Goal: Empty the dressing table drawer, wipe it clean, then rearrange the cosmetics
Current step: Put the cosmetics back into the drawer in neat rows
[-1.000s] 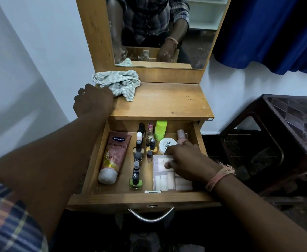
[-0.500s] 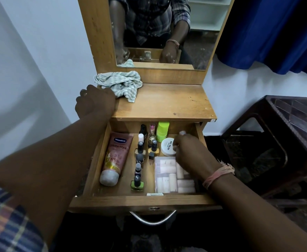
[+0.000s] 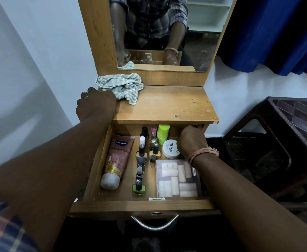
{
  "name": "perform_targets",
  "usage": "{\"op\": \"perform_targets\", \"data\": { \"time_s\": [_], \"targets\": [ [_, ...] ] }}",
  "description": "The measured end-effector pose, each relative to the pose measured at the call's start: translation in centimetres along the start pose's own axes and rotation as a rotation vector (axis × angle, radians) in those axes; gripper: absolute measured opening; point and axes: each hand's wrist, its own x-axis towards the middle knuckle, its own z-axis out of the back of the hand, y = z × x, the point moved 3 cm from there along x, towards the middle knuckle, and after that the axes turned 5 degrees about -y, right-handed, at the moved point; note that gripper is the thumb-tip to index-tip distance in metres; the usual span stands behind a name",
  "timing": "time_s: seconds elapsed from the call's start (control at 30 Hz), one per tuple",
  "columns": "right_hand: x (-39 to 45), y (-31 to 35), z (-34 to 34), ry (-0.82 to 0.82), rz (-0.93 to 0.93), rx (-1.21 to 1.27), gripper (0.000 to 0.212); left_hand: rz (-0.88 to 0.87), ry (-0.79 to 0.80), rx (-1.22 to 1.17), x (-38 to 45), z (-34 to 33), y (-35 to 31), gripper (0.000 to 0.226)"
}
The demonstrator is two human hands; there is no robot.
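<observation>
White walls frame a wooden surface [image 3: 167, 104] with its drawer [image 3: 141, 206] pulled open, holding a lotion tube [image 3: 116, 160], polish bottles [image 3: 140, 177], a white jar [image 3: 170, 149] and a clear box [image 3: 176, 179]. Right hand [image 3: 191, 140] reaches to the drawer's back right corner, fingers hidden; grip cannot be told. Left hand [image 3: 95, 104], fingers curled, rests on the surface edge, touching a striped cloth [image 3: 120, 85].

The wooden bench [image 3: 167, 106] is carrying a crumpled striped cloth [image 3: 120, 86] lying at its ten o'clock corner, and the left grip [image 3: 95, 104] is resting on its nine o'clock edge, touching the cloth.
</observation>
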Motion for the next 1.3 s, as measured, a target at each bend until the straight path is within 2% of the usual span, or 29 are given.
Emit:
{"op": "perform_targets", "data": {
  "time_s": [0.07, 0.33, 0.5, 0.6, 0.8, 0.9, 1.03, 1.2, 1.3],
  "targets": [
    [-0.1, 0.1, 0.2, -0.005, -0.029, 0.050, 0.018, 0.001, 0.006, -0.003, -0.1, 0.1, 0.0, 0.059],
    [-0.3, -0.2, -0.2, -0.100, -0.045, 0.185, 0.018, -0.001, 0.007, 0.004, -0.3, 0.3, -0.2, 0.059],
    [-1.3, -0.8, 0.4, -0.162, -0.043, 0.282, 0.040, 0.010, 0.006, 0.006, -0.2, 0.2, -0.2, 0.059],
    [-1.4, -1.3, 0.0, -0.214, -0.010, 0.319, 0.023, 0.010, 0.014, -0.001, -0.3, 0.3, -0.2, 0.059],
    [-1.5, -1.3, 0.0, -0.300, 0.035, 0.256, 0.026, 0.006, 0.008, 0.010, -0.2, 0.2, -0.2, 0.058],
    [-1.8, -0.7, 0.2, -0.296, 0.087, 0.225, 0.019, 0.011, 0.010, 0.004, -0.1, 0.1, -0.1, 0.058],
    [-2.2, -0.1, 0.2, -0.359, 0.193, 0.066, 0.011, 0.002, 0.005, 0.003, -0.1, 0.0, 0.0, 0.058],
    [-1.5, -0.7, -0.7, -0.269, 0.207, -0.061, 0.011, 0.003, 0.001, 0.000, 0.0, 0.0, 0.1, 0.059],
    [-1.5, -0.7, -0.5, -0.264, 0.182, 0.021, 0.013, -0.004, 0.000, 0.005, 0.0, 0.0, 0.0, 0.060]
  ]
}}
